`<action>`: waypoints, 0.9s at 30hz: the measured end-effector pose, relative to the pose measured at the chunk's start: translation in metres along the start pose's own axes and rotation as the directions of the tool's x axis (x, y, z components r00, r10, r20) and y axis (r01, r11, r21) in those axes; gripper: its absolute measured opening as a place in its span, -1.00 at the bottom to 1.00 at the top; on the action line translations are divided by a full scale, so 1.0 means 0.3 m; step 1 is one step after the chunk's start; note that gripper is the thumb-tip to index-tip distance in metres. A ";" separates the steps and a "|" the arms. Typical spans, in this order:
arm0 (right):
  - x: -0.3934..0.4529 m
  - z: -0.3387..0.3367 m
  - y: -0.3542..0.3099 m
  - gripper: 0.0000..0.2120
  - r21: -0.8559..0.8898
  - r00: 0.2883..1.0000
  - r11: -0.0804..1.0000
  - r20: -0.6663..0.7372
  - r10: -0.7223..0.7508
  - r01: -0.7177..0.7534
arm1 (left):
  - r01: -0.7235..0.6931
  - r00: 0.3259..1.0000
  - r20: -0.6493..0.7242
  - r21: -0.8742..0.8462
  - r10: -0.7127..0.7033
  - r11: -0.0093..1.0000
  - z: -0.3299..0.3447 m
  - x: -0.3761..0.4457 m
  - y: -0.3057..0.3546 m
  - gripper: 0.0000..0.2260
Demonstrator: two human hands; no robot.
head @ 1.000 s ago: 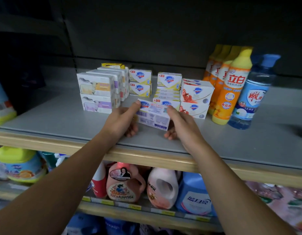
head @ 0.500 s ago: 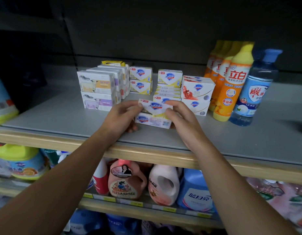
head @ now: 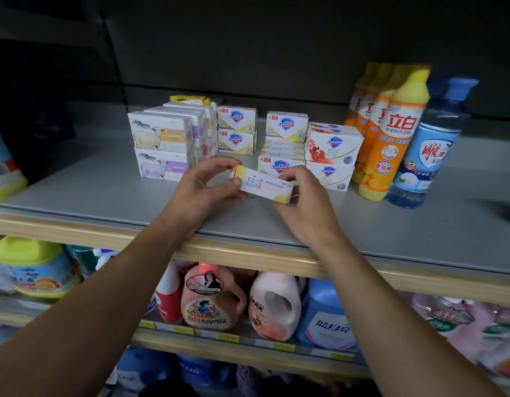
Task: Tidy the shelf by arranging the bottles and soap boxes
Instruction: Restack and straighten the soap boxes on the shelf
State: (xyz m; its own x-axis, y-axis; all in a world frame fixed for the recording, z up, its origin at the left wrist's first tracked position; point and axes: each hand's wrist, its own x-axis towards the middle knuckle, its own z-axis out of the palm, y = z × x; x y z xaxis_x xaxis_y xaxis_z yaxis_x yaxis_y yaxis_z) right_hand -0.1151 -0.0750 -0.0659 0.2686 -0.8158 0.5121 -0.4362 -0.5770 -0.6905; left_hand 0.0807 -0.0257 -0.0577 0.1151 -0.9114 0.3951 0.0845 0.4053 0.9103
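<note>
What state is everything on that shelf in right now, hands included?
Yellow soap box: held off the shelf, tilted, printed back showing.
Left hand: pinching the box's left end.
Right hand: gripping its right end.
Sheep soap boxes: stacked in two layers.
Pomegranate soap boxes: stacked two high.
Orange dish-soap bottles: upright, capped, in a row.
Blue bottle: upright, capped.

I hold a white-and-yellow cardboard soap box tilted above the grey shelf, my left hand pinching its left end, my right hand its right, before stacked Safeguard soap boxes.
</note>
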 end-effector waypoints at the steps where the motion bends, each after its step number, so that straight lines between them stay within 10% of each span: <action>1: -0.002 0.001 -0.003 -0.56 -0.036 1.000 0.999 -0.008 -0.026 0.026 | -0.011 1.000 0.008 0.010 0.011 1.000 0.000 0.000 0.000 -0.73; 11: -0.017 -0.015 -0.020 -0.59 -0.046 0.987 0.990 -0.087 -0.138 0.134 | 0.070 0.994 -0.081 0.007 -0.069 0.998 0.010 0.007 -0.001 -0.88; 16: -0.011 -0.010 -0.006 -0.62 -0.018 0.999 0.999 -0.005 0.050 -0.050 | 0.087 0.989 -0.144 0.436 -0.025 0.896 0.011 0.020 -0.023 -0.87; 22: -0.001 -0.013 -0.015 -0.56 0.018 0.992 0.993 -0.055 0.113 -0.113 | 0.103 0.991 -0.130 0.519 -0.041 0.849 0.013 0.028 -0.023 -0.81; 27: 0.033 -0.027 -0.054 -0.53 -0.311 0.993 0.943 0.052 -0.105 0.116 | 0.079 0.996 -0.081 0.674 -0.033 0.735 -0.021 0.039 0.010 -0.79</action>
State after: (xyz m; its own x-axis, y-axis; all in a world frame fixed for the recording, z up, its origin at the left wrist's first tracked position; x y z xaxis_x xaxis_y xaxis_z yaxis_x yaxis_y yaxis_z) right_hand -0.1122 -0.0733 -0.0454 0.3571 -0.7515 0.5548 -0.6477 -0.6272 -0.4326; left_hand 0.0885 -0.0346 -0.0511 0.1920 -0.9155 0.3535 -0.5959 0.1775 0.7832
